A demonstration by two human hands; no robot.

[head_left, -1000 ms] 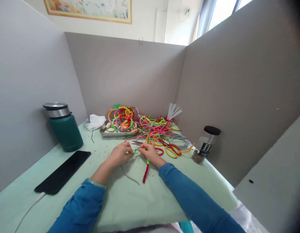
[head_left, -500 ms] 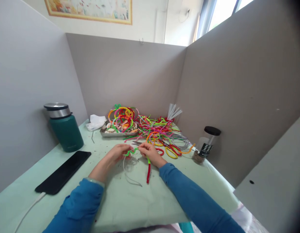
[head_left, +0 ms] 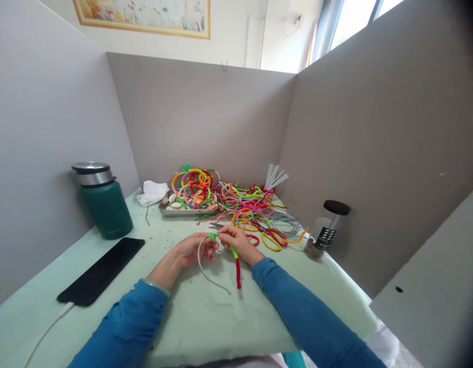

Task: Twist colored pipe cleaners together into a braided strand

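Grey partitions (head_left: pixel 198 107) on three sides, with pale green cloth (head_left: pixel 206 327) over the table. Near the middle, a small green twist (head_left: pixel 212 235) of fuzzy stem, just above the cloth and between both hands. Left hand (head_left: pixel 190 249): thumb and forefinger apparently pinching the twist, remaining fingers loosely curled, exact contact too small to tell. Right hand (head_left: pixel 238 243): fingertips pressed together on the twist's other end, with a green-and-red stem (head_left: pixel 237 268) slanting down from beneath the palm. Impossible to tell whether both green parts belong to one piece. From the left fingers, a thin grey wire (head_left: pixel 202 266) in a long curve towards the cloth.

Main risk: twist springing open or sliding along, from a slack left pinch during a pull from the right. Also possible: wire snagging on the dangling stem, because of that long loose tail, or kinking under too sharp a bend. Just beyond the right fingertips, metal blades (head_left: pixel 216 226); danger of a pricked finger or a nudge into the stem pile (head_left: pixel 246 202) from any forward reach. Farther back, a metal tray (head_left: pixel 190 212) of shells and coloured loops; well off to the left, a phone (head_left: pixel 102 271) and green bottle (head_left: pixel 106 209).
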